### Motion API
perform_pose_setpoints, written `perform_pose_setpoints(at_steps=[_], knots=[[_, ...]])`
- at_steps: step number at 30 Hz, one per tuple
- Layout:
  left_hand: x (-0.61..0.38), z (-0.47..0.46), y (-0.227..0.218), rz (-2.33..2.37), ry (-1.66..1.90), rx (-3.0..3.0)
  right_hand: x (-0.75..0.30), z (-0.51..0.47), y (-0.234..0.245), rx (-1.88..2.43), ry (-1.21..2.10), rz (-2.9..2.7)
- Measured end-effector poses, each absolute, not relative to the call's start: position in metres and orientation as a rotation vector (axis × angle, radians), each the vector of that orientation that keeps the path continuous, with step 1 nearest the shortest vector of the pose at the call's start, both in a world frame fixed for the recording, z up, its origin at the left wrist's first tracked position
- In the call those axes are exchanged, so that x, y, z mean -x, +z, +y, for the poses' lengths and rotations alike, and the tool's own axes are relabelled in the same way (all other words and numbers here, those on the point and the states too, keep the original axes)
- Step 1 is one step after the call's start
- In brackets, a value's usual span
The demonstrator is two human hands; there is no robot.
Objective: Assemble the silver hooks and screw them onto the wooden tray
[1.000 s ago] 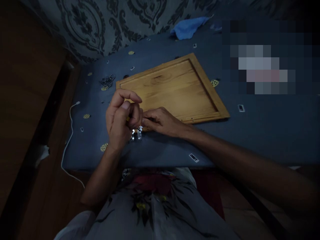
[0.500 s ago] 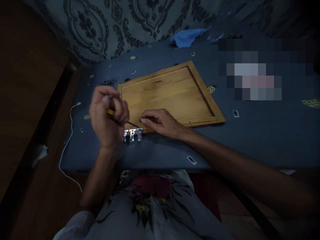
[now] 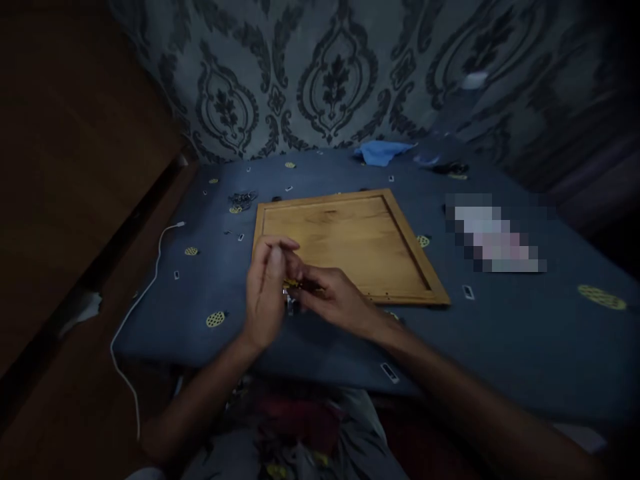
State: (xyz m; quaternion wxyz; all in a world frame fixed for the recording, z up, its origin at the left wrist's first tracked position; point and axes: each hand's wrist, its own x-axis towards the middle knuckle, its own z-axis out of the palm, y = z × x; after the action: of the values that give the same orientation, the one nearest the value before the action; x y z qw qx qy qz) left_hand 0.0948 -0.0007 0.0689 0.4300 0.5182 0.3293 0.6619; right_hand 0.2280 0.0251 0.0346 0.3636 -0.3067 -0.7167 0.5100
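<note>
My left hand is curled at the near left corner of the wooden board, thumb upward. My right hand meets it from the right with fingers pinched together. Between the two hands lies a screwdriver with yellow on its handle, gripped by both; its shaft is mostly hidden by the fingers. Just below, part of a silver metal hook strip shows at the board's near edge, the rest covered by my hands. Small dark holes dot that same edge farther right.
A white cable runs down the left side of the blue patterned tablecloth. Small metal pieces lie in a heap behind the board. A blue cloth rests near the wall, and a blurred-out item sits at right.
The view has tilted up. My hands have come together, and the screwdriver has turned from pointing down at the hook strip to lying between both hands' fingers.
</note>
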Motion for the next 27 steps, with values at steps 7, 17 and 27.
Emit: perform_pose_setpoints(at_steps=[7, 17, 27], knots=[[-0.048, 0.016, 0.053, 1.213, 1.629, -1.577, -0.242, 0.041, 0.036, 0.871, 0.940, -1.821], [0.063, 0.124, 0.011, 1.878, 1.237, -1.859, -0.250, 0.092, -0.026, 1.104, 0.319, -2.103], [0.072, 0.190, 0.000, 2.226, 0.817, -2.111, -0.255, 0.102, -0.037, 1.257, 0.131, -2.092]])
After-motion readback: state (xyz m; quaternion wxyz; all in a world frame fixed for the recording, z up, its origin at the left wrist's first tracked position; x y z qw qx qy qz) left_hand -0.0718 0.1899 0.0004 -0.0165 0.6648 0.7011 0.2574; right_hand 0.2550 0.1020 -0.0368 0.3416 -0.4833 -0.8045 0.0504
